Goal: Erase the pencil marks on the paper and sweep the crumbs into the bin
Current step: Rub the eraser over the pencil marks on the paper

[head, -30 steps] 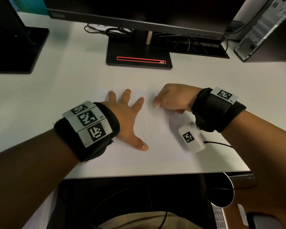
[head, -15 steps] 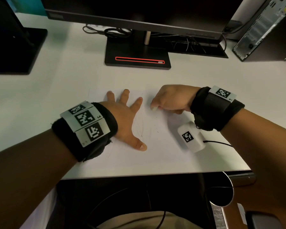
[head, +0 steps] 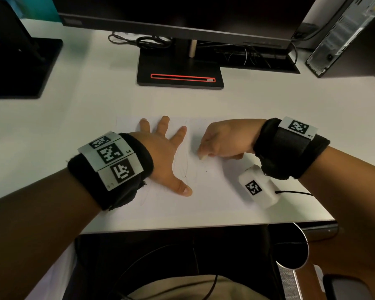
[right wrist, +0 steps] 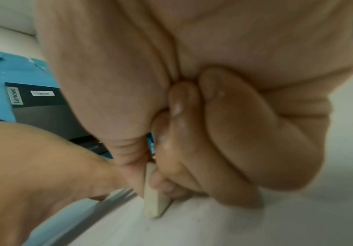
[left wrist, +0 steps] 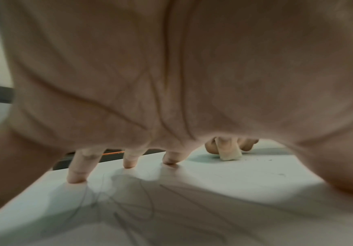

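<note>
A white sheet of paper (head: 214,191) lies on the white desk near its front edge, with faint pencil lines (head: 185,167) on it. My left hand (head: 165,152) presses flat on the paper with fingers spread. Under its palm the left wrist view shows dark scribbles (left wrist: 129,208). My right hand (head: 223,139) pinches a small cream eraser (head: 202,157), its tip down on the paper just right of my left hand. The eraser (right wrist: 156,199) sits between thumb and fingers. A few dark crumbs (left wrist: 262,160) lie beside the eraser (left wrist: 229,152).
A monitor stand (head: 180,72) with a red slot sits behind the paper, cables behind it. A second black stand (head: 20,68) is at the far left, a computer tower (head: 351,35) at the far right. A round bin (head: 290,250) sits below the desk edge at the right.
My right hand has slid the eraser a short way down and left along the paper, towards me. My left hand has stayed flat in place.
</note>
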Action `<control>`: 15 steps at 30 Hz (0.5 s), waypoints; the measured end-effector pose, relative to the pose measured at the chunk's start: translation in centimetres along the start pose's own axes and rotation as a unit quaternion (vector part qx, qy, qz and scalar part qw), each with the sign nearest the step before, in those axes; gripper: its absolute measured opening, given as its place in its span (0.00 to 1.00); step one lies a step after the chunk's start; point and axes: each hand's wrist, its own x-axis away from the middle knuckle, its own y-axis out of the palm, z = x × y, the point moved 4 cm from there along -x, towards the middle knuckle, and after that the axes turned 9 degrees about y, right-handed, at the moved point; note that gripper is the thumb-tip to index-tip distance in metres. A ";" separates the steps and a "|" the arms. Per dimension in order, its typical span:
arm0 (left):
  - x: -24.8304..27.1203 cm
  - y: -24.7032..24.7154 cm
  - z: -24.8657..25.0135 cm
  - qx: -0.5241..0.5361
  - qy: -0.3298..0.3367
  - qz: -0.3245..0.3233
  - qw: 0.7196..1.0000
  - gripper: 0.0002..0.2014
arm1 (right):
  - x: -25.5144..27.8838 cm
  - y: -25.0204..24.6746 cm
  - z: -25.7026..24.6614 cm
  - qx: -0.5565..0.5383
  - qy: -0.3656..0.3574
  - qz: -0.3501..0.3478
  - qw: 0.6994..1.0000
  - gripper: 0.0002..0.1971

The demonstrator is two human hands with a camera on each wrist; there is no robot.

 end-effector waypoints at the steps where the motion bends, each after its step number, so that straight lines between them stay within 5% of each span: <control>1: -0.1 -0.1 0.0 -0.001 0.000 0.001 1.000 0.71 | 0.0 -0.1 0.2 -0.008 0.003 -0.002 1.000 0.19; 5: -0.1 0.0 0.0 -0.004 0.002 0.002 1.000 0.71 | -0.2 -1.1 0.3 0.001 0.014 0.053 0.999 0.21; 15: 0.0 0.1 -0.1 0.000 0.004 0.001 1.000 0.71 | 0.4 0.4 0.7 -0.001 -0.016 0.012 1.000 0.21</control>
